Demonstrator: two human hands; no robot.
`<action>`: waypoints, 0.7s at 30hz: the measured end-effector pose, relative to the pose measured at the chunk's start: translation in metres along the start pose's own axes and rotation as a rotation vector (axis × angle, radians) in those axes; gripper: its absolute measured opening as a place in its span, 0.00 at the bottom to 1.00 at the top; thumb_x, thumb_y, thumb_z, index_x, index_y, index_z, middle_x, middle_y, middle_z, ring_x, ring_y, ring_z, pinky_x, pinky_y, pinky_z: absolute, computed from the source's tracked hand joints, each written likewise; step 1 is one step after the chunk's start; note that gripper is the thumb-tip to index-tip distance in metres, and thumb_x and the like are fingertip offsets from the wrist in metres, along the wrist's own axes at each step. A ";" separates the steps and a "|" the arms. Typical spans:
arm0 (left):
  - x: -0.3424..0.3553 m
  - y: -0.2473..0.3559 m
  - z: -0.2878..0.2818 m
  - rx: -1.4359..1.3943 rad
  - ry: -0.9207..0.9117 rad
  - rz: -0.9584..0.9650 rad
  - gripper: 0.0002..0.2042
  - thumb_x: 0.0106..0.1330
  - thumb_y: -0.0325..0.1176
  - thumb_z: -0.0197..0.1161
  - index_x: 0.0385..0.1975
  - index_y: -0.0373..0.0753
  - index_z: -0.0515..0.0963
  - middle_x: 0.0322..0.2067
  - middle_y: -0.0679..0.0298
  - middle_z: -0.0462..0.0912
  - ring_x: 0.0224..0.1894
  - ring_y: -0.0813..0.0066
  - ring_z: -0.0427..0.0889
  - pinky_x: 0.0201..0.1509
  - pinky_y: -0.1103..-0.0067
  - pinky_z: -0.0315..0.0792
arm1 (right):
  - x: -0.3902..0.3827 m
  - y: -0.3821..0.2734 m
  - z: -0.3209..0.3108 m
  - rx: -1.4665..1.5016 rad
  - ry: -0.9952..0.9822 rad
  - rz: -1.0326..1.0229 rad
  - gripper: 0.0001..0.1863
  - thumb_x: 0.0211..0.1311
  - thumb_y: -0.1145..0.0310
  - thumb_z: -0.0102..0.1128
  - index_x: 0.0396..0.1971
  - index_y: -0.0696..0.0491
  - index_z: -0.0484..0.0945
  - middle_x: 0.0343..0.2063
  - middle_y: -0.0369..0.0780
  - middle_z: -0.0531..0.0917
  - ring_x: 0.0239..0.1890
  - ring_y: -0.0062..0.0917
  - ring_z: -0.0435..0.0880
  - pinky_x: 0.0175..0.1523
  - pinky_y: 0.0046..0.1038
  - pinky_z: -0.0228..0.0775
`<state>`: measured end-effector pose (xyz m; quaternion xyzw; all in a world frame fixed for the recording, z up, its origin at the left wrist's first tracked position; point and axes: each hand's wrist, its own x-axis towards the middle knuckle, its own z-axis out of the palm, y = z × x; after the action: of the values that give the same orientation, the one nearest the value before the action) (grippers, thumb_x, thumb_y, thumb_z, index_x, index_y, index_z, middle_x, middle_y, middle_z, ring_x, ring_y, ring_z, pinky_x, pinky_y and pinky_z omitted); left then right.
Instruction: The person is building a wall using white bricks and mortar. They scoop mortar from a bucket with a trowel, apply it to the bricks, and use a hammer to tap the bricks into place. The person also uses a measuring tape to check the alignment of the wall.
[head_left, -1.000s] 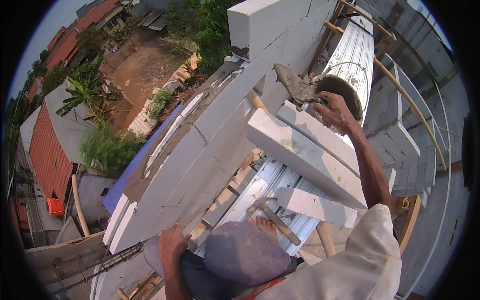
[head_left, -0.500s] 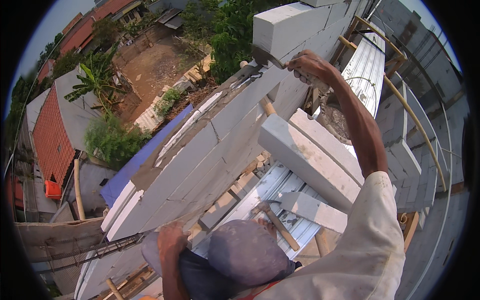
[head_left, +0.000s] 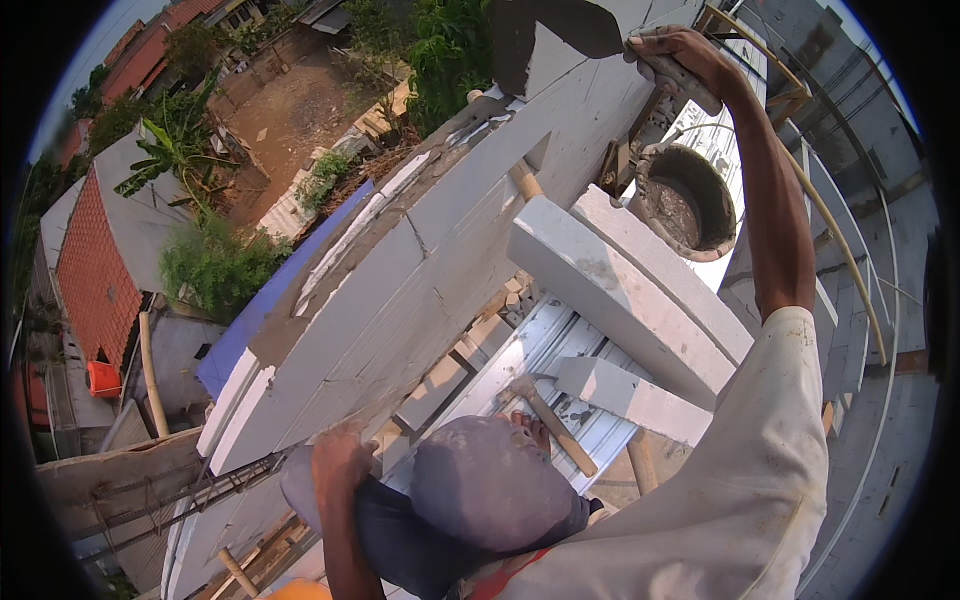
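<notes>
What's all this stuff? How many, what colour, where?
Trowel: one, dark grey, top
Block wall: one, pale grey, middle
Loose blocks: at least three, whitish, right of wall
Bucket: one, grey, beyond loose blocks
Metal sheeting: count unclear, silver, lower middle
Hammer: one, brown, on metal sheeting
Sheet: one, blue, left of wall
Poles: several, tan, both sides
Tiled roofs: several, red, left
Plants: several, green, upper left
Sleeve: one, cream, lower right
Right hand: one, bare, holding trowel
Left hand: one, bare, near wall

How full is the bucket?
Partly full: the bucket holds some mortar, lying below the rim, with the inner wall showing above it. Cannot tell how deep it is.
</notes>
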<state>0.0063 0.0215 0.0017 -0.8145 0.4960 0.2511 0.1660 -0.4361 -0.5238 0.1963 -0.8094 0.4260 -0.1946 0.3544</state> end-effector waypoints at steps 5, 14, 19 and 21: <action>0.000 0.012 -0.007 -0.060 0.027 0.085 0.22 0.65 0.44 0.70 0.58 0.45 0.83 0.57 0.56 0.85 0.59 0.51 0.82 0.65 0.63 0.73 | -0.136 0.033 -0.049 -0.045 0.143 0.256 0.17 0.68 0.54 0.69 0.33 0.56 0.85 0.19 0.35 0.83 0.14 0.15 0.78 0.18 0.18 0.69; 0.040 0.027 -0.016 -0.322 -0.109 0.304 0.20 0.67 0.37 0.69 0.57 0.37 0.82 0.56 0.49 0.84 0.58 0.46 0.82 0.63 0.62 0.74 | -0.226 0.143 -0.015 -0.805 -0.011 0.567 0.14 0.54 0.70 0.71 0.38 0.62 0.86 0.20 0.42 0.84 0.22 0.29 0.84 0.28 0.35 0.75; 0.046 0.032 -0.024 -0.419 -0.121 0.405 0.20 0.67 0.33 0.68 0.58 0.33 0.81 0.56 0.45 0.84 0.58 0.45 0.82 0.63 0.63 0.74 | -0.256 0.115 0.083 -0.989 0.351 0.018 0.20 0.61 0.68 0.73 0.53 0.58 0.84 0.46 0.48 0.88 0.44 0.36 0.89 0.51 0.36 0.83; 0.043 0.032 -0.030 -0.472 -0.176 0.343 0.20 0.68 0.33 0.68 0.58 0.33 0.81 0.56 0.46 0.84 0.58 0.46 0.82 0.64 0.64 0.74 | -0.270 0.024 0.133 -0.473 0.171 0.324 0.20 0.66 0.65 0.71 0.55 0.56 0.83 0.50 0.46 0.87 0.50 0.38 0.87 0.56 0.40 0.82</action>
<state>0.0017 -0.0399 0.0008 -0.7101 0.5380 0.4532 -0.0302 -0.5190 -0.2549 0.0861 -0.7716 0.6114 -0.0982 0.1453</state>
